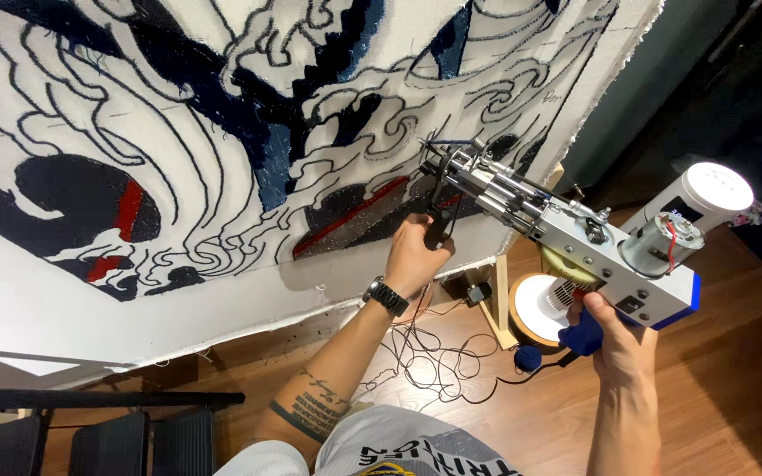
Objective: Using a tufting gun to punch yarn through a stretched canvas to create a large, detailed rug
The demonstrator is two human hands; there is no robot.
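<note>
The large white stretched tufting cloth, patterned with black, blue and red yarn swirls, fills the upper left. Against its lower right part presses the silver metal tufting gun with blue handle. The right hand wraps the blue grip; the left hand clasps the black front handle. Steady, square pressure seems best for even lines.

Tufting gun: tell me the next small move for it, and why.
Probably ease the tufting gun along the dark outline, needle tip kept pressed to the stretched cloth. The left hand holds the front handle at the cloth and the right hand the blue rear grip, so both steady it; outlined areas nearby look unfilled.
</note>
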